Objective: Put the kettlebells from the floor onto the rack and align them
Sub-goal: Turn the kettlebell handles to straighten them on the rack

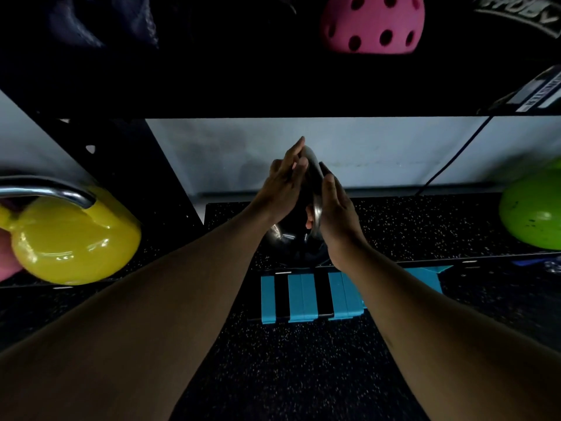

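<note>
A black kettlebell (pixel 291 238) with a steel handle sits on the speckled lower shelf of the rack (pixel 425 226), at the middle. My left hand (pixel 283 183) lies against the left side of its handle, fingers stretched upward. My right hand (pixel 335 208) presses on the right side of the handle. Both hands clasp the handle between them. A yellow kettlebell (pixel 76 238) with a steel handle rests on the shelf at the left. On the same shelf at the far right stands a green kettlebell (pixel 534 211), cut off by the frame edge.
A black upper shelf (pixel 243 86) hangs just above my hands and carries a pink perforated ball (pixel 373 24). A black rack upright (pixel 136 165) stands between the yellow and black kettlebells. A blue and black striped step (pixel 309 296) lies on the speckled floor below the shelf edge.
</note>
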Motion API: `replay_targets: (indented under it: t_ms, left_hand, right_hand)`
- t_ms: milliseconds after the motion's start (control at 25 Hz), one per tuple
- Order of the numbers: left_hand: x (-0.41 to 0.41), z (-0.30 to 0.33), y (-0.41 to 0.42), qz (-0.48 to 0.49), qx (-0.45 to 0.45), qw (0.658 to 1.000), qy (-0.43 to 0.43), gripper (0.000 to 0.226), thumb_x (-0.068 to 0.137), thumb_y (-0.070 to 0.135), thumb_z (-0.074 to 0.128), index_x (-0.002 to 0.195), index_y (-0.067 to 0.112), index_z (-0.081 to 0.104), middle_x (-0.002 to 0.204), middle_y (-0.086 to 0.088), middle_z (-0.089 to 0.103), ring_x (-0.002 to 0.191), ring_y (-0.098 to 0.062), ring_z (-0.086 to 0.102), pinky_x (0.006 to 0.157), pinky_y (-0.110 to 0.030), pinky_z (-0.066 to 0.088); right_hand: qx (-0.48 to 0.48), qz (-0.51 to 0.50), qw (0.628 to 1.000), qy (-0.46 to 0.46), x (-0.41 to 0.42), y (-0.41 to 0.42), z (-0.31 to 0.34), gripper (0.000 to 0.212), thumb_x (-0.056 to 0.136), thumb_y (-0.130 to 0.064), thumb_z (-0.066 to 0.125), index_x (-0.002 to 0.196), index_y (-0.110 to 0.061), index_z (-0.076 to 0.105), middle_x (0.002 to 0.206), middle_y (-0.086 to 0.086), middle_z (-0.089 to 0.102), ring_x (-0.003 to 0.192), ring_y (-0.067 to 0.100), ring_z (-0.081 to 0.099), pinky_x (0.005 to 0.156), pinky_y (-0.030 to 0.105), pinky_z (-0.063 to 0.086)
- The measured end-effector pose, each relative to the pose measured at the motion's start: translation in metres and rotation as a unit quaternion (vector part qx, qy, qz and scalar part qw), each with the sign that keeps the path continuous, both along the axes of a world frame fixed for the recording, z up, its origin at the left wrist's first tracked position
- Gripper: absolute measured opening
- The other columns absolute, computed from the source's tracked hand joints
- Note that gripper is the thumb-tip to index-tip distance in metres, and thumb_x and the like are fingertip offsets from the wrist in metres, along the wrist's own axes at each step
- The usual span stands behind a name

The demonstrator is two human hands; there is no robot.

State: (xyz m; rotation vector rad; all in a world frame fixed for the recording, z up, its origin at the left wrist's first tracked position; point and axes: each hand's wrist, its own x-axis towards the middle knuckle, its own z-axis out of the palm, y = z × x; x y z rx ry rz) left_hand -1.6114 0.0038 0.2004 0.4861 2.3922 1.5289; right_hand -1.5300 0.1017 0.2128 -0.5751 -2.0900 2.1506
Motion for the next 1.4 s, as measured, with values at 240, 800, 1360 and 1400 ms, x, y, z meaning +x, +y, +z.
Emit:
replay_targets:
  t_ms: [240,800,1360,1400]
  left_hand:
    - [-0.005,0.002,-0.017,-0.010,-0.047,0.999,0.001,0.050,0.101,0.051,0.019,0.150,0.040,0.015,0.158,-0.006,0.025,0.140,-0.028,0.031,0.102,-0.032,0.028]
    - [-0.002,0.004,-0.016,0.034,-0.060,0.997,-0.036,0.048,0.098,0.057,0.020,0.145,0.052,0.011,0.147,-0.021,0.041,0.123,-0.041,0.050,0.089,-0.035,0.041]
    - [-0.003,0.006,-0.021,0.004,-0.067,0.996,-0.050,0.050,0.098,0.057,0.016,0.147,0.048,0.008,0.150,-0.023,0.035,0.123,-0.044,0.049,0.096,-0.049,0.046]
    - [-0.005,0.008,-0.020,0.005,-0.082,0.995,-0.051,0.050,0.099,0.056,0.016,0.147,0.047,0.008,0.149,-0.023,0.036,0.122,-0.043,0.050,0.094,-0.045,0.046]
  right_hand:
    - [-0.043,-0.005,0.999,0.019,0.002,-0.028,-0.007,0.044,0.106,-0.044,0.027,0.149,-0.040,0.035,0.083,0.014,0.060,0.060,0.015,0.052,0.054,0.033,0.046]
    - [-0.056,0.039,0.998,0.002,-0.003,-0.013,-0.005,0.044,0.105,-0.046,0.026,0.148,-0.041,0.038,0.081,0.017,0.062,0.064,0.020,0.053,0.059,0.033,0.047]
    - [0.012,0.037,0.999,-0.036,0.001,-0.019,-0.001,0.046,0.105,-0.047,0.025,0.150,-0.044,0.031,0.132,0.006,0.063,0.103,0.013,0.062,0.068,0.016,0.052]
    - [0.048,0.045,0.997,-0.041,0.000,-0.017,0.002,0.045,0.106,-0.044,0.024,0.150,-0.041,0.032,0.138,0.002,0.059,0.113,0.013,0.060,0.069,0.013,0.052]
